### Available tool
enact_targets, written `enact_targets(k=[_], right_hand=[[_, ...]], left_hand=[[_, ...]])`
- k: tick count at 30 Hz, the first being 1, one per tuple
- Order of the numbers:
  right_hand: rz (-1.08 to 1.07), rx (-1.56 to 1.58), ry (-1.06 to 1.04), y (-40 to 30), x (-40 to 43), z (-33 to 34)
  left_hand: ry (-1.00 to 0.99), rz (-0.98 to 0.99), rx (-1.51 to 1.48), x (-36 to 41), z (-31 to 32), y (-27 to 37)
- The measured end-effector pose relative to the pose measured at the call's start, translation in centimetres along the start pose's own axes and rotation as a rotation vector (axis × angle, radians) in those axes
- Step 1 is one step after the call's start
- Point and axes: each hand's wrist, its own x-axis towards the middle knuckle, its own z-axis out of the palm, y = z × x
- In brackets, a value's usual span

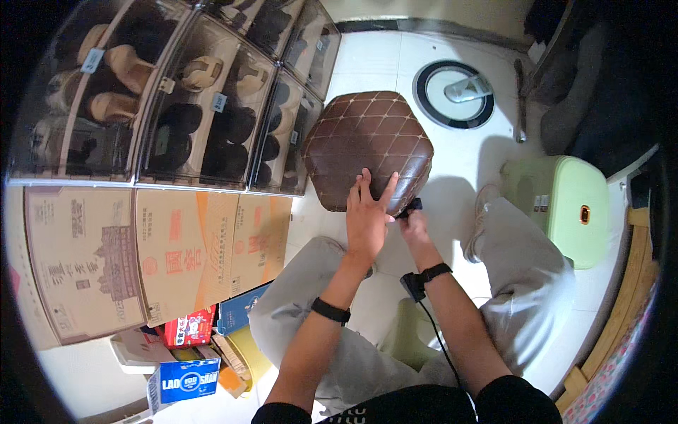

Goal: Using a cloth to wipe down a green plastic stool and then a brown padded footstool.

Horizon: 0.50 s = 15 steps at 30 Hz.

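A brown quilted leather-look stool with pale diamond stitching stands on the floor before me. My left hand rests spread on its near part, fingers apart. Beside the stool's near right edge is my right hand, its fingers closed on a small black object; what it is exactly, I cannot tell. Black straps circle both wrists, and a small dark box with a cable sits at the right one.
Clear shoe boxes are stacked at left above printed cartons. A round glass scale lies beyond the stool. At right stands a pale green bin; at lower left are small boxes and a yellow container.
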Motion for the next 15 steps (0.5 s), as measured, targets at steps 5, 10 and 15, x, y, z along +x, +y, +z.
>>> enact_targets(k=[5,10,15], right_hand=[[0.099,-0.127,0.015,-1.7,-6.1,4.2],[-0.001,-0.265,-0.070,-4.9,-9.9,5.3],[-0.054,-0.393,-0.205,-7.6,-16.5,8.0]], left_hand=[[0.095,0.027,-0.038,-0.9,-0.1,-1.0],[0.119,0.009,-0.061,-0.7,0.4,-0.1],[0.170,-0.020,-0.049,-1.5,1.0,0.1]])
